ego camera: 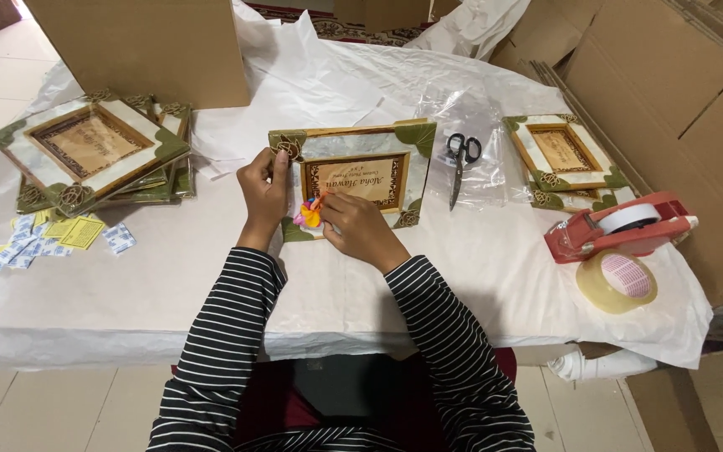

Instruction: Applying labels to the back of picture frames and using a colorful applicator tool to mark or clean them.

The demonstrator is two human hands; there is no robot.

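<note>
Lying flat near the middle of the paper-covered bench (127,293), a decorated picture frame (353,177) is seen with its long axis running left to right, directly ahead of both hands. Its upper left corner is pinched by the left hand (263,191), whose grip is closed on the frame's edge. A small bright pink and yellow object (309,214) is held against the frame's lower left corner by the right hand (360,228), its grip clenched on it; what the object is cannot be told. Both hands are touching the frame, the right one lying nearer its centre. The frame is rectangular, with pale glossy borders, green corners, gilt scrollwork and a brown inner panel. Black-handled scissors (460,159) on clear plastic film are seen just to the right. Further right lie more frames (564,159), a red tape dispenser (621,226) and a tape roll (617,280). A frame stack (94,151) and small paper packets (52,238) lie at left.
</note>
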